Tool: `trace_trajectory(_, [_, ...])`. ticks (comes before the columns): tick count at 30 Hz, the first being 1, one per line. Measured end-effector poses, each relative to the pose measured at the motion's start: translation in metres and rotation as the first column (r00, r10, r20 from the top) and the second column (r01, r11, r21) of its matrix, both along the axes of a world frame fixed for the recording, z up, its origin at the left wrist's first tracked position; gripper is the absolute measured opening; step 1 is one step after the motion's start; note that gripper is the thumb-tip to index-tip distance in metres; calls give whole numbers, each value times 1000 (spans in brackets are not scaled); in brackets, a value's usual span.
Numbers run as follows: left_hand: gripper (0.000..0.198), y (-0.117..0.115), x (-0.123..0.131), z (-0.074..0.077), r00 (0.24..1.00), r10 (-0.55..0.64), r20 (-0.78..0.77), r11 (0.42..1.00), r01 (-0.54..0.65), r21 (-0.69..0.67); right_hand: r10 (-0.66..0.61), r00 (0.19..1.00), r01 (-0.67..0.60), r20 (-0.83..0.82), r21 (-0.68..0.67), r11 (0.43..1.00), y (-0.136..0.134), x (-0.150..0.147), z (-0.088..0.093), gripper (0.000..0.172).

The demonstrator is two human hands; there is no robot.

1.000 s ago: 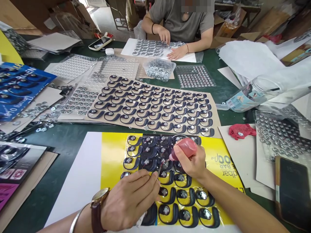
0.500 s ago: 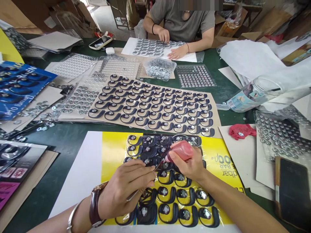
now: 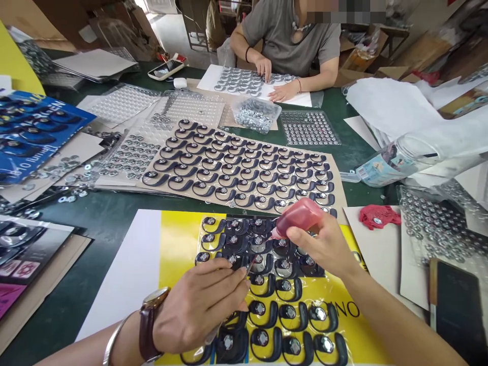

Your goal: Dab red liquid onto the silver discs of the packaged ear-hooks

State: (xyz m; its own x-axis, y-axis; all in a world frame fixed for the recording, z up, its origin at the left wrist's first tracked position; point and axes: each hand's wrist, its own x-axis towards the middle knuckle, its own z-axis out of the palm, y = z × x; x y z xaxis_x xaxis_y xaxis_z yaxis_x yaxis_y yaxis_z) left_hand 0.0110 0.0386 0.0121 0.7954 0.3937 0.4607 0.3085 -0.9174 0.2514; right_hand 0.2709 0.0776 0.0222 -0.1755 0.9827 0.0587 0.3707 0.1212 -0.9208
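My right hand [image 3: 324,244] is closed around a small red squeeze bottle [image 3: 299,216], its nozzle tilted down to the left just above the rows of black hook-shaped pieces. In my left hand [image 3: 202,300], fingers pinched together, is a thin pointed metal tool [image 3: 251,265]; most of it is hidden by the fingers. Its tip is close to a piece with a silver faceted centre [image 3: 258,260]. The black hook-shaped pieces [image 3: 263,312] lie in rows under clear film on a yellow printed sheet [image 3: 177,234]. My left hand covers some of them.
Beyond lies a brown card [image 3: 339,203] bearing more black hooks. Behind it stand a clear tub of small metal parts [image 3: 253,119] and a tray of studs [image 3: 310,128]. A phone [image 3: 455,305] and red cloth [image 3: 379,217] lie right. Across the table, a person's hands [image 3: 284,91] work on grey pieces.
My right hand has lifted the squeeze bottle up and to the right, away from the tool tip. My left hand stays nearly in place, still pinching the tool.
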Motion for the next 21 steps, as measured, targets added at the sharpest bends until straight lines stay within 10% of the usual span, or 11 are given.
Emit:
trace_trajectory(8, [21, 16, 9, -4, 998, 39, -55, 988, -31, 150, -186, 976, 203, -109, 172, 964, 1, -22, -54, 12])
trace_trajectory(21, [24, 10, 16, -11, 991, -21, -131, 971, 51, 234, -110, 993, 91, 45, 305, 948, 4, -25, -50, 10])
